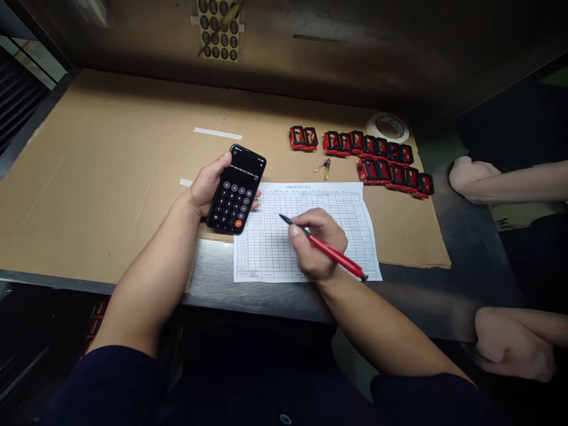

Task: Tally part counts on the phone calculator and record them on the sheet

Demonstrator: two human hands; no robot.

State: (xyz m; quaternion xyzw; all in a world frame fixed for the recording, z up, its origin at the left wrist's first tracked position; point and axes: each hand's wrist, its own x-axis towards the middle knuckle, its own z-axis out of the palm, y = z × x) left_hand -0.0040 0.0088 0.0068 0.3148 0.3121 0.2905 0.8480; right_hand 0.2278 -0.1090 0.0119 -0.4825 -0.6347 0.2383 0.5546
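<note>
Red pen (336, 255) in the right hand (317, 239), and look at the line it takes: a clean diagonal, dark tip aimed forward and to the left, towards the phone (231, 198), the butt end slanting back and right above the wrist. The fingers are closed on it, thumb and forefinger pinching near the front of the barrel. That tip sits over the ruled grid of the printed sheet (355, 248); whether it touches the paper, I can't tell.

Across to the left hand (208, 186), and it's gripping the phone, thumb along the left edge, fingertips peeping round the right. Calculator up on the screen, face upward, long axis running away from the body, top end leaning right, keypad end nearest the person. The phone overlaps the sheet's left edge from above.

The sheet lies with its long side across the table (266, 296), heading at the far edge, its near part over bare metal, its far part on cardboard (119, 165). Just beyond it, a small clipper-like tool (327, 170); further right, red-and-black frames (370, 170) in rows, with a tape roll (403, 131) lying flat right behind them.
</note>
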